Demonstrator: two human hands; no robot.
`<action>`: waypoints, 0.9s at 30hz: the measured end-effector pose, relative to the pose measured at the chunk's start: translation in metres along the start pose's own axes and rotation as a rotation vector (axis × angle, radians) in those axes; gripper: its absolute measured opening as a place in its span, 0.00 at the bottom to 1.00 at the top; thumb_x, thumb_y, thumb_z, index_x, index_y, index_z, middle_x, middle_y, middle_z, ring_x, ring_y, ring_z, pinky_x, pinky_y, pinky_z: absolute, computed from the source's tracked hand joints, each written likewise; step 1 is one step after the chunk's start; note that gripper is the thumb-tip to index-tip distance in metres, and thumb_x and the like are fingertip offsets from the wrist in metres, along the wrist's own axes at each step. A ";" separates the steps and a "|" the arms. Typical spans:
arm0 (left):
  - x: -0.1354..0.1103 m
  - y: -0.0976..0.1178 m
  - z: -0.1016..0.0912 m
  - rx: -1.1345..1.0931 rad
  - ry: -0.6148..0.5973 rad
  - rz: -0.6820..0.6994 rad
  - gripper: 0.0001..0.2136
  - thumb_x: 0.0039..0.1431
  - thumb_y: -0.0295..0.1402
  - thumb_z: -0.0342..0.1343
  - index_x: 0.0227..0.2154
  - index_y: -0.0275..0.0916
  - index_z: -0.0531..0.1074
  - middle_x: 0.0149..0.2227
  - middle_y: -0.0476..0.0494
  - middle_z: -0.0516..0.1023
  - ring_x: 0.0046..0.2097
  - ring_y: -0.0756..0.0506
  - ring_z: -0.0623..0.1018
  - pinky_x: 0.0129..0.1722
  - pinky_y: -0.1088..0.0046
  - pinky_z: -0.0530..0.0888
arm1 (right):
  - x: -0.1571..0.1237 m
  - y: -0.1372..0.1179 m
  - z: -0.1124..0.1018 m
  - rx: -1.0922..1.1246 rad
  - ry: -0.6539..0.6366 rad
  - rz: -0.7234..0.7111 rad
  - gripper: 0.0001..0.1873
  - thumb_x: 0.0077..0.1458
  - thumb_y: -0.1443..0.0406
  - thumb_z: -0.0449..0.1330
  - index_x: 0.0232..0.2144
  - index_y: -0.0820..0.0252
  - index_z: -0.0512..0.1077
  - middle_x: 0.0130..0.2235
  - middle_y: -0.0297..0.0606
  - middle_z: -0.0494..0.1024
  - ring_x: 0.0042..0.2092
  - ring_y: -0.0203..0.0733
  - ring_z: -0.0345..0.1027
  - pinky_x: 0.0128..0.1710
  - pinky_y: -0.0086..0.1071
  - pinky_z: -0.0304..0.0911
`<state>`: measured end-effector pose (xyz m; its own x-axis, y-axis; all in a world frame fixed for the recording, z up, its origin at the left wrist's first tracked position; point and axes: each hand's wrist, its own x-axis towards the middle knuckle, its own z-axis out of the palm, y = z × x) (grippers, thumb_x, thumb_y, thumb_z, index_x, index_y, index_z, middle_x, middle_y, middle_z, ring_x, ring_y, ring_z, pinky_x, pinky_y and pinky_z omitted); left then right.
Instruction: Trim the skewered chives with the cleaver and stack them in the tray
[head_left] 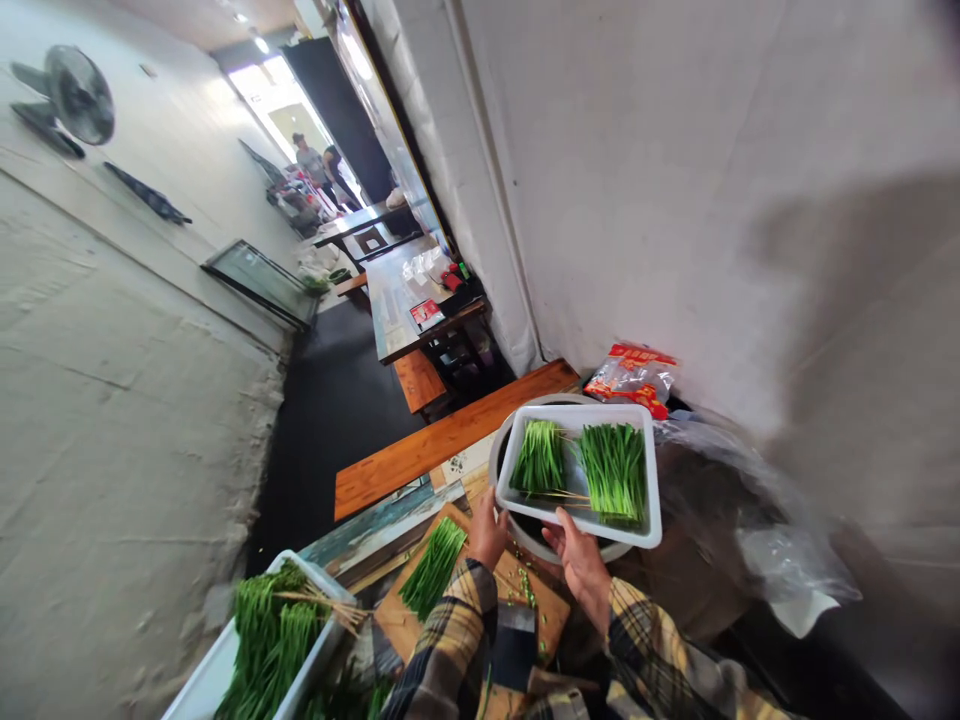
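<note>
A white rectangular tray (pixel 652 500) carries two bundles of skewered green chives (pixel 613 468). It sits over a round metal basin (pixel 517 535). My left hand (pixel 487 532) grips the tray's near left edge, fingers curled. My right hand (pixel 581 562) holds the near edge further right, thumb on the rim. Both sleeves are plaid. Below my left arm a loose pile of cut chives (pixel 433 567) lies on a wooden cutting board (pixel 401 625).
A second white tray (pixel 202 680) full of chive skewers stands at bottom left. A wooden bench (pixel 442 440), a red snack bag (pixel 634 378) and crumpled clear plastic (pixel 757 540) surround the basin. Tables and two people are far back. A wall rises on the right.
</note>
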<state>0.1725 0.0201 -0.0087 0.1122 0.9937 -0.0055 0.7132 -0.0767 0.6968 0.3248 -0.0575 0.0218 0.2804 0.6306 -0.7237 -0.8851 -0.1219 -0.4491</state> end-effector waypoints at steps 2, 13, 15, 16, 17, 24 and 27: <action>0.001 -0.004 0.002 -0.015 -0.008 0.012 0.23 0.48 0.27 0.53 0.50 0.38 0.66 0.48 0.37 0.72 0.51 0.40 0.72 0.51 0.58 0.69 | 0.005 0.000 0.000 -0.006 -0.020 0.013 0.13 0.39 0.63 0.69 0.28 0.61 0.71 0.27 0.30 0.78 0.31 0.35 0.74 0.29 0.25 0.72; -0.011 -0.012 -0.008 -0.127 -0.004 -0.087 0.23 0.49 0.31 0.55 0.51 0.37 0.66 0.48 0.35 0.70 0.42 0.43 0.75 0.40 0.62 0.75 | 0.011 0.017 0.011 -0.050 -0.112 0.098 0.13 0.44 0.61 0.67 0.30 0.60 0.71 0.33 0.35 0.80 0.34 0.35 0.75 0.30 0.24 0.72; -0.021 -0.014 -0.012 -0.165 -0.005 -0.103 0.23 0.49 0.33 0.55 0.50 0.37 0.66 0.49 0.35 0.70 0.41 0.43 0.76 0.39 0.63 0.75 | 0.010 0.015 0.010 -0.086 -0.126 0.106 0.13 0.44 0.60 0.67 0.31 0.59 0.71 0.36 0.35 0.79 0.34 0.35 0.75 0.28 0.24 0.71; -0.027 -0.015 -0.014 -0.187 -0.005 -0.109 0.23 0.49 0.34 0.56 0.50 0.38 0.66 0.49 0.34 0.70 0.41 0.43 0.76 0.38 0.63 0.75 | 0.009 0.013 0.009 -0.109 -0.135 0.110 0.14 0.44 0.59 0.67 0.31 0.59 0.71 0.37 0.35 0.79 0.34 0.35 0.75 0.28 0.24 0.71; -0.034 -0.017 -0.018 -0.207 -0.006 -0.117 0.23 0.49 0.35 0.56 0.50 0.38 0.67 0.49 0.34 0.70 0.40 0.44 0.76 0.37 0.64 0.75 | 0.008 0.012 0.008 -0.135 -0.145 0.115 0.14 0.44 0.59 0.67 0.32 0.58 0.71 0.37 0.35 0.79 0.35 0.35 0.75 0.29 0.24 0.71; -0.104 -0.052 -0.069 -0.324 0.091 -0.288 0.22 0.49 0.36 0.57 0.49 0.37 0.68 0.49 0.35 0.72 0.39 0.45 0.77 0.39 0.65 0.75 | -0.015 0.010 -0.041 -0.581 -0.337 0.155 0.16 0.45 0.58 0.65 0.37 0.59 0.73 0.38 0.37 0.78 0.34 0.34 0.72 0.30 0.24 0.66; -0.149 -0.083 -0.095 -0.332 0.187 -0.438 0.23 0.48 0.37 0.57 0.48 0.36 0.68 0.46 0.37 0.74 0.37 0.46 0.77 0.40 0.65 0.75 | -0.021 0.017 -0.081 -1.147 -0.503 -0.016 0.19 0.50 0.54 0.59 0.40 0.60 0.72 0.37 0.40 0.78 0.35 0.39 0.72 0.32 0.30 0.66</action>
<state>0.0311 -0.1135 0.0028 -0.2904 0.9269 -0.2379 0.4068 0.3446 0.8461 0.3339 -0.1352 -0.0128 -0.1088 0.8298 -0.5474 0.0209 -0.5486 -0.8358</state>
